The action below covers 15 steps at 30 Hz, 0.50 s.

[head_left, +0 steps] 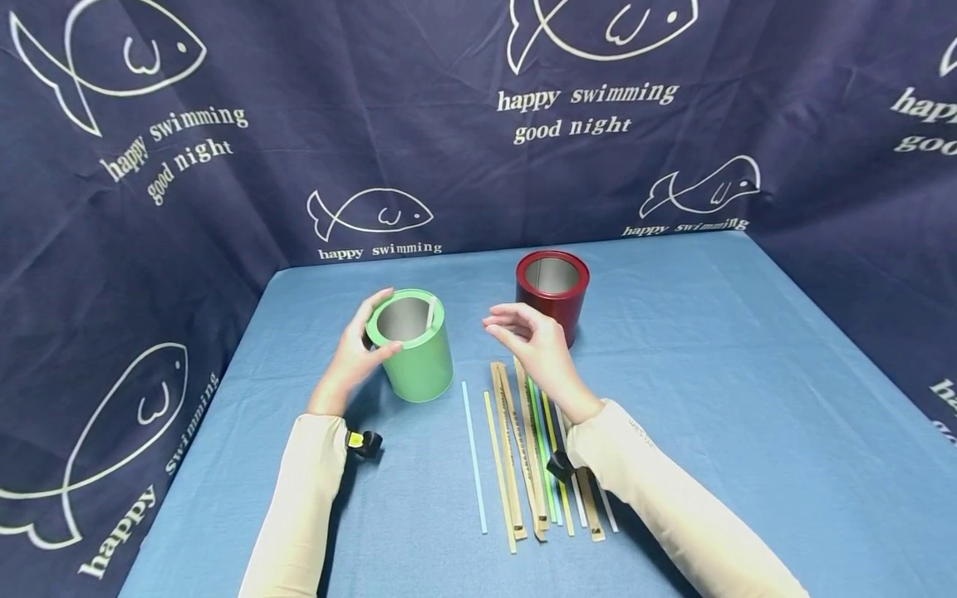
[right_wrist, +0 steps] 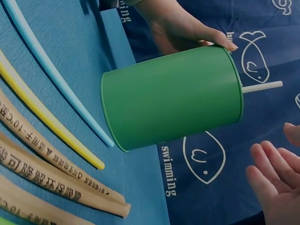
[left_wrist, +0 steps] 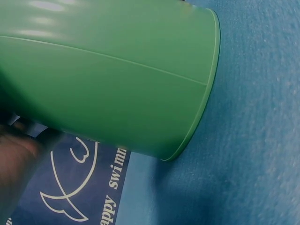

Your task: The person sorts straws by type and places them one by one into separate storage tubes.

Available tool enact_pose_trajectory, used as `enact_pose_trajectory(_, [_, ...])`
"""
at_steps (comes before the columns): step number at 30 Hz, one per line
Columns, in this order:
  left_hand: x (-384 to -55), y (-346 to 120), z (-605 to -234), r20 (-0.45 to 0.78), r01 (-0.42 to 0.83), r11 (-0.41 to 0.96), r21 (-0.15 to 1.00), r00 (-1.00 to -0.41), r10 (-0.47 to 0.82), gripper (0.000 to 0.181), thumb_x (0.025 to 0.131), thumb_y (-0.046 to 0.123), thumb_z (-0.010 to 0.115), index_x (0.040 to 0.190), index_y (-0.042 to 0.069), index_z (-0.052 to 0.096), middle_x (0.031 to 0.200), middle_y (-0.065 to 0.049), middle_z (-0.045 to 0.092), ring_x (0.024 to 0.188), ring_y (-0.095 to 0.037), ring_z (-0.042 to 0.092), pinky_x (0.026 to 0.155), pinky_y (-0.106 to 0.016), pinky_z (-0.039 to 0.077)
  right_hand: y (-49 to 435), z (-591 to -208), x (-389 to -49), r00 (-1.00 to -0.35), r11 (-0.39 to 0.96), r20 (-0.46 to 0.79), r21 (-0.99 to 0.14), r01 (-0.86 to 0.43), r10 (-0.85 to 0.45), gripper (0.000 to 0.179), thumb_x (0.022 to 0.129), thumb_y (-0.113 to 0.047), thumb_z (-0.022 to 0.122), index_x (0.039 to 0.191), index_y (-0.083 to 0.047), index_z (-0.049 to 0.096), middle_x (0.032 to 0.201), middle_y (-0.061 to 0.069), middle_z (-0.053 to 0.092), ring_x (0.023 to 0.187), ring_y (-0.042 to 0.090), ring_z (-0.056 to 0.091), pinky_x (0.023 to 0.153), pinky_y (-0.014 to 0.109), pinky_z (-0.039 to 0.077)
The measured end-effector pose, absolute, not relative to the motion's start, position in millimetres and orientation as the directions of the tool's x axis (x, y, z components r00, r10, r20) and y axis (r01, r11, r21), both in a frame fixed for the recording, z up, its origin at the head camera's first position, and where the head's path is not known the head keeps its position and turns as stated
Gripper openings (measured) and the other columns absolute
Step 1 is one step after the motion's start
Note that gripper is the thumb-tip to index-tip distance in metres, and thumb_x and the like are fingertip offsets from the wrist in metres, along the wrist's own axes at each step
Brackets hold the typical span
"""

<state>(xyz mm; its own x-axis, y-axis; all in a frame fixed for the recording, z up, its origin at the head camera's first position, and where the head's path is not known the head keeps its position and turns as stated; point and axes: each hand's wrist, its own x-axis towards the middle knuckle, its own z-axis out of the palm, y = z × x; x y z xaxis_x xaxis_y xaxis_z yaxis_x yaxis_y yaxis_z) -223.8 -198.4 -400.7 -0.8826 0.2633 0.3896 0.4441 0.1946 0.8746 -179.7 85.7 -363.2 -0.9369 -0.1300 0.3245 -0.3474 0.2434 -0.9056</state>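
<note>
My left hand [head_left: 350, 359] grips a green tin can [head_left: 420, 370] by its rim, thumb on the near side and fingers round the far side. The can leans a little, its open top facing up. A white straw [right_wrist: 262, 87] stands inside it and pokes out past the rim in the right wrist view. To the right, my right hand [head_left: 540, 345] hovers with loosely bent fingers that hold nothing, over the upper ends of a row of straws and in front of a dark red can [head_left: 570, 311].
Nearest the green can lies a light blue straw [head_left: 474, 457], then a yellow straw [head_left: 499, 473]. Several paper-wrapped straws [head_left: 510, 448] and coloured ones continue the row under my right forearm. A dark blue curtain [head_left: 463, 158] with fish drawings borders the blue tablecloth [head_left: 710, 357].
</note>
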Motion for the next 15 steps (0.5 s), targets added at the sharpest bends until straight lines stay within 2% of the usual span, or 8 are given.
enact_pose_trajectory(3, [-224.4, -198.7, -400.2, 0.39, 0.444, 0.193, 0.875, -0.882, 0.263, 0.08, 0.075, 0.004, 0.065, 0.149, 0.005, 0.034, 0.151, -0.019, 0.037, 0.118, -0.006, 0.047, 0.099, -0.012, 0.041, 90.6, -367.2, -182.5, -0.938, 0.26, 0.322, -0.902, -0.344, -0.126, 0.028, 0.088, -0.017, 0.069, 0.114, -0.007, 0.068, 0.106, 0.012, 0.074, 0.1, 0.021, 0.07, 0.092, 0.029, 0.054])
enact_pose_trajectory(7, [-225.3, -199.2, -400.3, 0.382, 0.437, 0.195, 0.878, -0.886, 0.264, 0.08, 0.075, 0.004, 0.065, 0.149, 0.005, 0.034, 0.151, -0.019, 0.038, 0.118, -0.008, 0.048, 0.099, -0.013, 0.041, 95.8, -368.5, -182.8, -0.942, 0.284, 0.312, -0.898, -0.335, -0.126, 0.029, 0.088, -0.019, 0.069, 0.115, -0.006, 0.068, 0.106, 0.013, 0.074, 0.1, 0.022, 0.07, 0.092, 0.03, 0.054])
enact_pose_trajectory(11, [-226.3, -199.7, -400.9, 0.377, 0.432, 0.194, 0.881, -0.888, 0.264, 0.08, 0.076, 0.005, 0.066, 0.149, 0.005, 0.034, 0.151, -0.018, 0.038, 0.117, -0.008, 0.047, 0.099, -0.013, 0.041, 102.3, -368.5, -181.6, -0.953, 0.317, 0.273, -0.899, -0.301, -0.131, 0.029, 0.089, -0.022, 0.068, 0.115, -0.008, 0.068, 0.106, 0.012, 0.074, 0.1, 0.022, 0.07, 0.092, 0.029, 0.055])
enact_pose_trajectory(15, [-225.7, -201.0, -400.7, 0.377, 0.43, 0.191, 0.882, -0.889, 0.261, 0.08, 0.076, 0.004, 0.066, 0.149, 0.005, 0.034, 0.151, -0.018, 0.038, 0.119, -0.01, 0.047, 0.1, -0.013, 0.04, 109.9, -369.2, -181.6, -0.966, 0.333, 0.221, -0.908, -0.254, -0.135, 0.029, 0.09, -0.021, 0.067, 0.115, -0.006, 0.068, 0.106, 0.014, 0.074, 0.098, 0.025, 0.071, 0.086, 0.024, 0.056])
